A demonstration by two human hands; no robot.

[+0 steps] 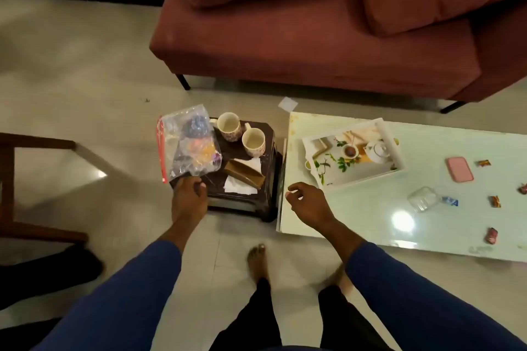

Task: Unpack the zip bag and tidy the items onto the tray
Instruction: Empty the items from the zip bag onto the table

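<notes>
A clear zip bag [188, 142] with a red seal strip and several small coloured items inside is lifted at the left side of a dark stool [245, 202]. My left hand [189, 194] pinches the bag's lower edge. My right hand [306, 202] hovers with loosely curled fingers over the near left corner of the pale green table [370, 222], holding nothing. A white tray [353, 151] with a printed teapot picture lies on the table's left part, to the right of my right hand.
Two patterned cups [228, 126] [253, 142], a brown napkin holder [245, 175] and white napkins stand on the stool. On the table lie a pink phone [459, 169], a clear plastic box [423, 199] and several wrapped sweets [491, 235]. A red sofa [313, 37] stands behind.
</notes>
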